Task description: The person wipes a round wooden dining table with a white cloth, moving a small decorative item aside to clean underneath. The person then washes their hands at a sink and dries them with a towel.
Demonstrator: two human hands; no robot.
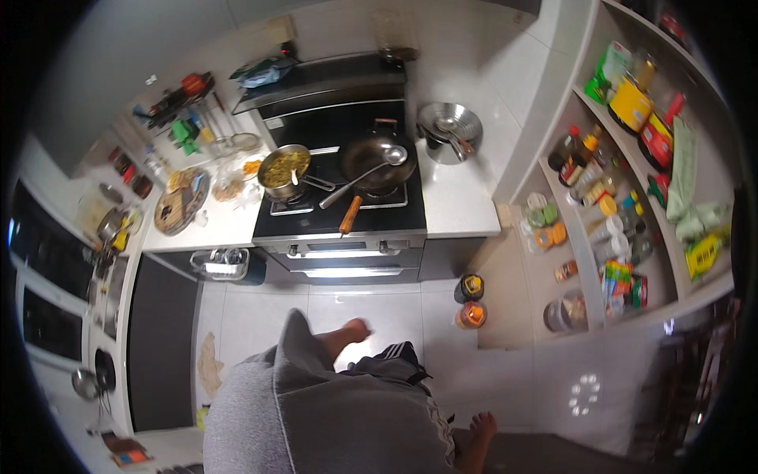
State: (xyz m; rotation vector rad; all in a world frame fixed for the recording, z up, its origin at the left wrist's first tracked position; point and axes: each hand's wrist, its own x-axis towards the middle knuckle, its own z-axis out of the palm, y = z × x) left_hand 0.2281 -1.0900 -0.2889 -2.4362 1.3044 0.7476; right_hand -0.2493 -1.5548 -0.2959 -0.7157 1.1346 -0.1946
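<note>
My left hand (356, 330), blurred, hangs over the floor before the stove; its finger pose is unclear. Low at the right, beside my grey clothing, my right hand (484, 424) shows its fingers slightly apart, with nothing seen in it. Neither hand touches the cookware. On the black gas stove (296, 224), a steel pan (286, 169) holds yellow-green food and a white spoon (294, 176). A dark wok (367, 155) with a wooden handle (350, 217) sits to its right, a metal ladle (395, 156) resting across it. A perforated metal bowl (463, 116) stands on the right counter.
The left counter (228, 228) bears a wooden board (172, 214), plastic bags and utensils. A bin (251, 269) stands below. Two capped containers (472, 288) (471, 315) are on the floor by the right shelving (592, 260), which holds bottles, jars and packets. A cloth (209, 364) lies on the floor at left.
</note>
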